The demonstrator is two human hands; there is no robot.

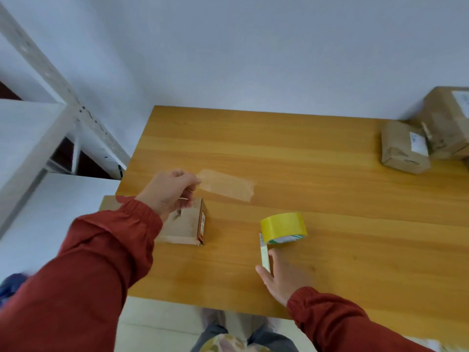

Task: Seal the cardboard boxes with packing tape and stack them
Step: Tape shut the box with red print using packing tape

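My left hand (168, 193) pinches one end of a cut strip of clear brownish tape (228, 185), which hangs just above the wooden table (330, 199). Right under that hand a small cardboard box (185, 224) lies at the table's left edge, with a red label on its side. A yellow roll of packing tape (283, 227) stands on edge near the table's middle front. My right hand (281, 275) is just in front of the roll. Its thumb and forefinger hold a narrow pale strip (264, 252) that reaches up to the roll; I cannot tell if it is the tape's loose end or a cutter.
Two taped cardboard boxes sit at the table's far right corner, the smaller box (403, 148) in front of the larger box (446, 120). A white metal shelf rack (38, 123) stands to the left of the table. A white wall runs behind the table.
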